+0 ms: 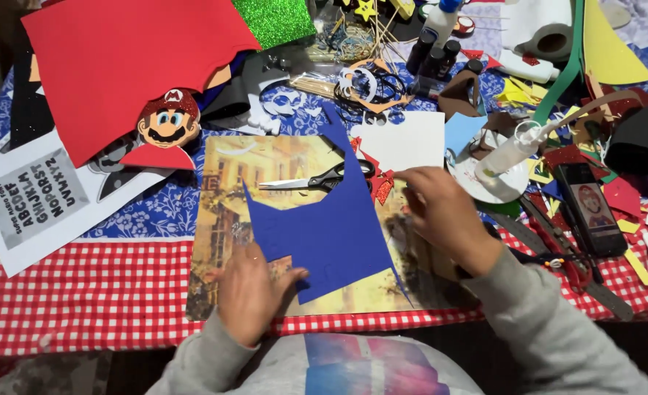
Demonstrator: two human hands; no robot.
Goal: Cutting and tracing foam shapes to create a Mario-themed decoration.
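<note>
A cut piece of blue foam sheet (322,219) lies on a board printed with a yellowish street scene (225,212). My left hand (251,289) rests flat on the board and presses the blue piece's lower left edge. My right hand (441,212) hovers at the piece's right side, fingers pinched near a small red glitter scrap (382,189); whether it grips anything I cannot tell. Black-handled scissors (317,179) lie shut just above the blue piece.
A big red foam sheet (126,66) and a cartoon face cutout (167,121) lie upper left, a printed paper (35,197) at left. A glue bottle (510,150) on a plate, a phone (594,208), paint bottles (434,51) and foam scraps crowd the right.
</note>
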